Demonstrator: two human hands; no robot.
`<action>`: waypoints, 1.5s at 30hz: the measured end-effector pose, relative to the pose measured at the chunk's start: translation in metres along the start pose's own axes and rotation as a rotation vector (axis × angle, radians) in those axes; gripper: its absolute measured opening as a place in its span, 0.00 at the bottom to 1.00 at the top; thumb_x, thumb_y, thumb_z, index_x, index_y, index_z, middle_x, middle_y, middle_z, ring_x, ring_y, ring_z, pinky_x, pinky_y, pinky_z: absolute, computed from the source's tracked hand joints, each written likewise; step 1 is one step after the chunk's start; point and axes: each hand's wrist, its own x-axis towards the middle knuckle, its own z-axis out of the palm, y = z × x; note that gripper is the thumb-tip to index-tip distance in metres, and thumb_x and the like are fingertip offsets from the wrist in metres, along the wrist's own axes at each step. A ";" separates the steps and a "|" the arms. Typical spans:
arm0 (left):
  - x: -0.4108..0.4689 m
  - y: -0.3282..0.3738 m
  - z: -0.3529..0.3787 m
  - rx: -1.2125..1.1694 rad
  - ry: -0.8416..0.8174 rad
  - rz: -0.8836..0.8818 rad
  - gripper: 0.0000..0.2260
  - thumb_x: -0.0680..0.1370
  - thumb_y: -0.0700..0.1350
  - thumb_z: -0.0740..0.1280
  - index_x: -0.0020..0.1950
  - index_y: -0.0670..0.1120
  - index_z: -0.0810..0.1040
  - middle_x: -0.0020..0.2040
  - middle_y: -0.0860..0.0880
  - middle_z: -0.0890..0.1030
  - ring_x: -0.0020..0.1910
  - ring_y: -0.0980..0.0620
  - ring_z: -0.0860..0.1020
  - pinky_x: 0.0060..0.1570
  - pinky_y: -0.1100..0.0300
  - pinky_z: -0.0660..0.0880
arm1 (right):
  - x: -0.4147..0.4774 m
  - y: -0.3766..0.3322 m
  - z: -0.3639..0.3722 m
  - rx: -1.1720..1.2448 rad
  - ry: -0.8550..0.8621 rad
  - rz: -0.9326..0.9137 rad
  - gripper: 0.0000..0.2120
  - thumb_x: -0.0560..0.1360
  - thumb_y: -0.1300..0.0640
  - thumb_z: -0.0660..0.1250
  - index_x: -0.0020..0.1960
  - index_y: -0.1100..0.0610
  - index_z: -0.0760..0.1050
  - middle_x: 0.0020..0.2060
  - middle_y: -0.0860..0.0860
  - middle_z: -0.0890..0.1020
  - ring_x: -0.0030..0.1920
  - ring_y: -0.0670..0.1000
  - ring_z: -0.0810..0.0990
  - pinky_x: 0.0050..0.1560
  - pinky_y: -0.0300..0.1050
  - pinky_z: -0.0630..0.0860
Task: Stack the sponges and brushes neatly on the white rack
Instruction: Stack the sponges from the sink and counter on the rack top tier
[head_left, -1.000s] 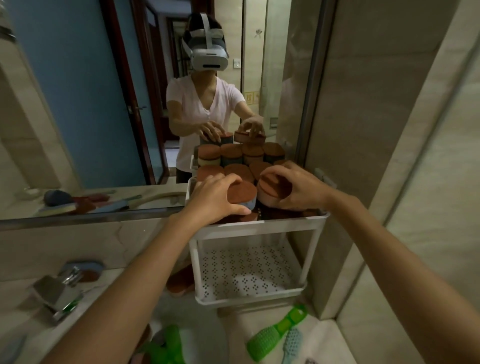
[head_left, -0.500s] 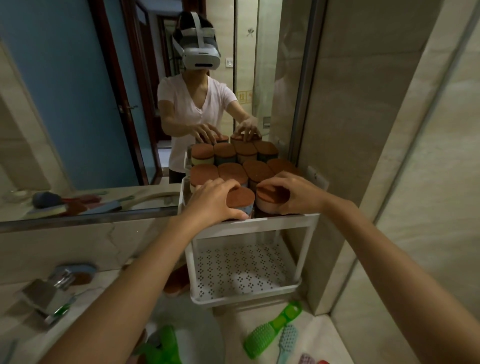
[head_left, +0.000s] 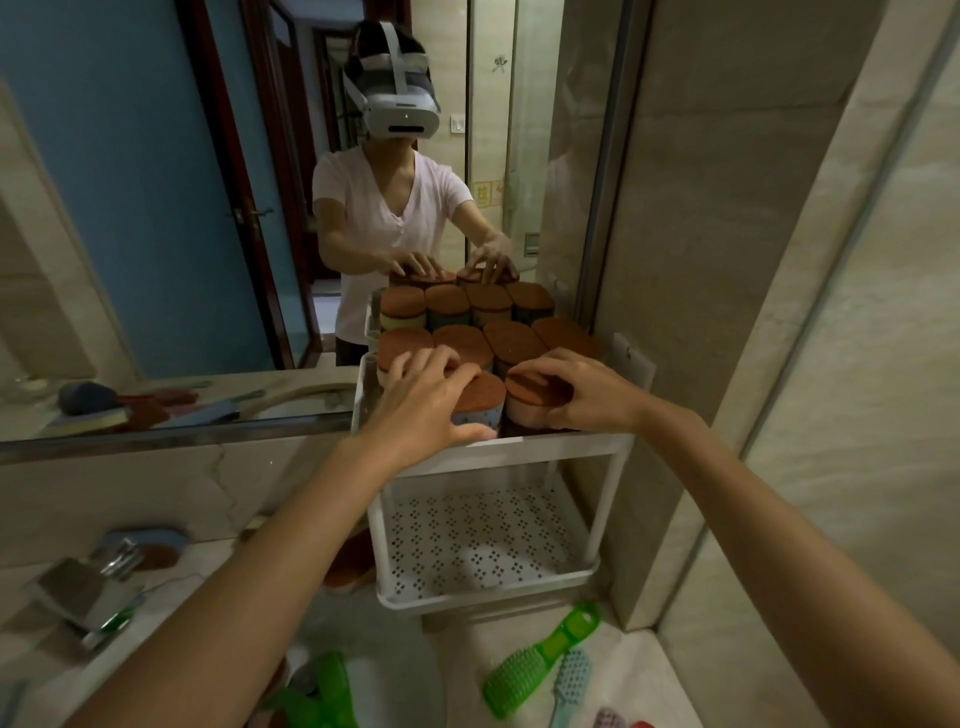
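Observation:
The white rack (head_left: 545, 448) stands on the counter against the mirror. Its top tier is packed with upright sponges with brown scouring tops (head_left: 511, 340). My left hand (head_left: 428, 402) lies over the front-left sponges with its fingers spread on their tops and its thumb along the front of a blue-sided sponge (head_left: 482, 402). My right hand (head_left: 584, 397) curls round a pink-sided sponge (head_left: 522, 408) at the front right of the tier. The perforated lower shelf (head_left: 483, 530) holds nothing. A green brush (head_left: 540, 660) and a pale blue brush (head_left: 570, 678) lie on the counter in front.
A brown sponge (head_left: 347, 571) lies left of the rack's base and a blue one (head_left: 148, 543) by the chrome tap (head_left: 85, 584). Another green brush (head_left: 324, 691) sits by the basin. The mirror (head_left: 156, 208) reflects the person. A tiled wall (head_left: 727, 260) closes the right.
Both hands have sunk with the two front sponges down into the top tier. My left fingers have spread flatter over the sponge tops. The view has shifted slightly.

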 end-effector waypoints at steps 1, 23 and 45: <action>-0.003 0.001 0.000 -0.010 0.055 -0.011 0.35 0.68 0.70 0.59 0.70 0.51 0.66 0.68 0.48 0.67 0.68 0.48 0.64 0.68 0.52 0.58 | -0.001 0.000 0.000 0.028 0.004 0.019 0.28 0.69 0.46 0.68 0.68 0.47 0.68 0.64 0.52 0.69 0.64 0.52 0.69 0.61 0.43 0.66; -0.029 -0.005 0.001 -0.372 -0.024 -0.410 0.35 0.72 0.59 0.69 0.74 0.52 0.58 0.70 0.43 0.63 0.69 0.43 0.66 0.63 0.52 0.67 | -0.017 0.003 0.020 -0.072 0.172 0.142 0.30 0.70 0.41 0.55 0.71 0.46 0.62 0.72 0.51 0.64 0.71 0.55 0.62 0.67 0.51 0.62; -0.184 -0.101 -0.031 -0.489 0.218 -0.816 0.14 0.78 0.48 0.62 0.61 0.45 0.75 0.57 0.46 0.79 0.57 0.47 0.76 0.52 0.58 0.70 | -0.005 -0.219 0.154 0.283 0.468 -0.351 0.18 0.70 0.55 0.56 0.51 0.64 0.78 0.47 0.59 0.80 0.41 0.56 0.80 0.40 0.41 0.73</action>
